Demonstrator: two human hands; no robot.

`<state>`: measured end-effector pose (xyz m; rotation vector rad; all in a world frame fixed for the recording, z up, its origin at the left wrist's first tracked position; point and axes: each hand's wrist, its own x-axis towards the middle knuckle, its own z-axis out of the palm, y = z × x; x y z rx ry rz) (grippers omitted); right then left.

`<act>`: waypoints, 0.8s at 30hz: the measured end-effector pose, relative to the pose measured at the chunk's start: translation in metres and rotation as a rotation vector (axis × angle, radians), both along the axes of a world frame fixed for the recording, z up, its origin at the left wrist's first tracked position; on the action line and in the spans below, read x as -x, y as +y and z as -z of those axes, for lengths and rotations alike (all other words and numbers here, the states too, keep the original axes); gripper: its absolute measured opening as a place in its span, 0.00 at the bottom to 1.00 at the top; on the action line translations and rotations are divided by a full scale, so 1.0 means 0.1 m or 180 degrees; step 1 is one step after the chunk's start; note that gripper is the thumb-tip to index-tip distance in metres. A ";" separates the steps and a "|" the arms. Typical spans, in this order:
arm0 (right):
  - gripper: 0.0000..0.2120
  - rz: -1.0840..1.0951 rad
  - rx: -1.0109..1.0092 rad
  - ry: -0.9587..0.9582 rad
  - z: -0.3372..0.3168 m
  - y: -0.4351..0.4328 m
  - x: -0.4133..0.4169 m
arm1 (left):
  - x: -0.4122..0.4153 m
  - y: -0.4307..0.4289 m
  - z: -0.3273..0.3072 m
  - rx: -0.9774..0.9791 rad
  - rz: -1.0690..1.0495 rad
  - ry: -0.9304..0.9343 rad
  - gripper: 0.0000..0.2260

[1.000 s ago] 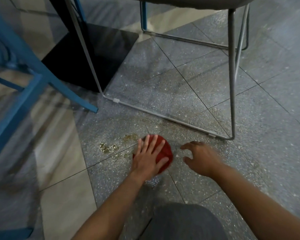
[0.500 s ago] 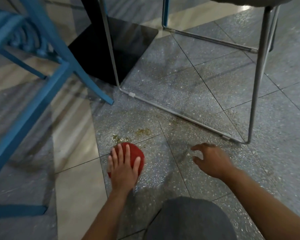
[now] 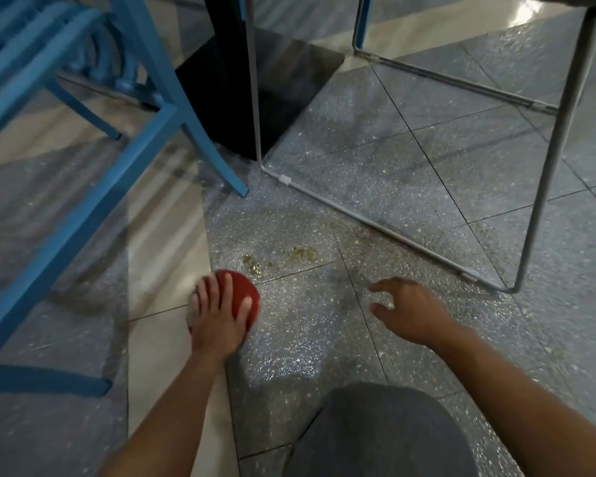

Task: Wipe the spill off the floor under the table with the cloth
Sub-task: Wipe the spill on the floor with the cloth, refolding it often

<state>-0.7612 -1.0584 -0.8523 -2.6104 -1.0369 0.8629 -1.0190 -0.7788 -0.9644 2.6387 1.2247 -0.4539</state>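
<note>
A red cloth (image 3: 242, 290) lies bunched on the speckled grey floor, pressed flat under my left hand (image 3: 218, 315), whose fingers spread over it. Just beyond the cloth, a yellowish-brown spill (image 3: 255, 265) with a second patch (image 3: 302, 253) sits on the tile, and faint brownish specks trail right toward the chair rail. My right hand (image 3: 410, 309) rests fingertips-down on the floor to the right, fingers apart and holding nothing. The floor near the cloth looks wet and shiny.
A blue chair (image 3: 83, 139) stands at the left, one leg ending near the spill. A black table base (image 3: 255, 94) sits behind. A grey metal chair frame (image 3: 375, 225) runs along the floor at right. My grey-clad knee (image 3: 382, 432) is at the bottom.
My left hand has slid the red cloth leftward across the floor, off the spill area toward the pale tile. My right hand stays planted in about the same spot.
</note>
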 end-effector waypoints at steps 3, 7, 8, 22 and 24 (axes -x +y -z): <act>0.21 -0.0056 0.0065 0.0005 0.01 -0.01 0.05 | -0.65 0.09 -0.03 0.0252 -0.0731 -0.0026 0.37; 0.20 -0.0034 0.0064 0.0009 0.04 0.00 0.00 | -0.82 -0.70 0.02 0.0240 0.0317 -0.0342 0.33; 0.20 -0.0012 0.0037 0.0043 0.04 -0.01 0.00 | -0.62 -0.94 0.02 0.0307 0.0738 -0.0354 0.33; 0.20 0.0068 0.0102 0.0021 0.11 -0.17 0.00 | -1.52 -0.28 -0.02 0.0211 -0.0482 -0.0331 0.36; 0.20 0.0085 0.0103 0.0026 0.15 -0.14 -0.01 | -1.60 -0.68 0.06 0.0154 0.0207 -0.0494 0.34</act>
